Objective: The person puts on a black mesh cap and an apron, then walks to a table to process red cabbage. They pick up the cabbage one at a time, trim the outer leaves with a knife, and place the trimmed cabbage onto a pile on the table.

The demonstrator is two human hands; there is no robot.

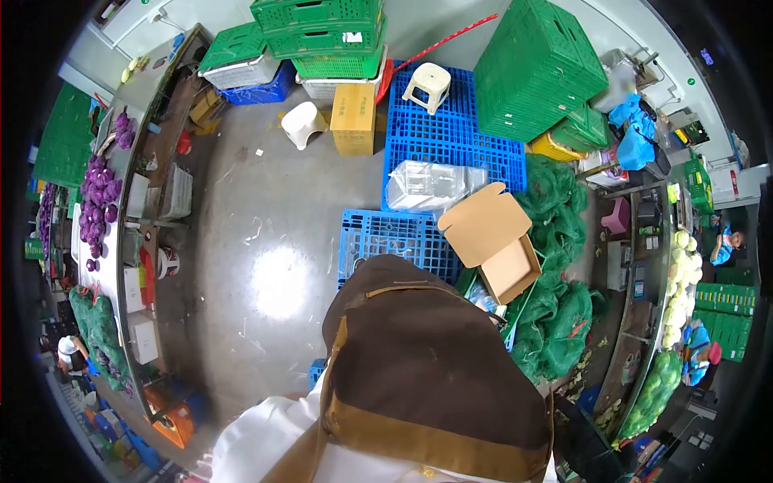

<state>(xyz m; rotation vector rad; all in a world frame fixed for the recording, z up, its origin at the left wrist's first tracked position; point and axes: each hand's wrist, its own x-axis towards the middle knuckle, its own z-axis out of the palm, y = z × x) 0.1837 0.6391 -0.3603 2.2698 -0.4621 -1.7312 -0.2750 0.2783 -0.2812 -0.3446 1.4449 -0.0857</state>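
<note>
Looking straight down, my brown apron (pixel 427 362) fills the bottom of the view, with a white sleeve (pixel 266 439) beside it. My left hand and right hand are both tucked out of sight below it, so I cannot tell how far the fingers are spread or whether they have hold of anything.

The biggest thing out there is the block of green crates (pixel 535 68) at the far right, standing on the blue pallets (pixel 455 133). I count at least two pallets, one far and one close to my apron. Next down is the heap of green mesh sacks (pixel 555 306) to my right, stuffed full but too tangled to count.

At the far end there's a stack of three green crates (pixel 318 32); I can't see what's in them. A clear plastic bundle (pixel 431 185) lies on the far pallet.

Now the open cardboard box (pixel 495 241) — one of them, flaps up, tilted against the sacks just beyond my apron, and the nearest thing to me. Its inside shows bare card.

Beyond it, one yellow carton (pixel 354 117) stands shut on the concrete floor (pixel 266 241). There are two white stools: one on the pallet (pixel 427 84), one on the floor (pixel 304 123).

The smallest things are the purple cabbages (pixel 98 201) spread along the left bench and the pale cabbages (pixel 683 274) along the right one.
</note>
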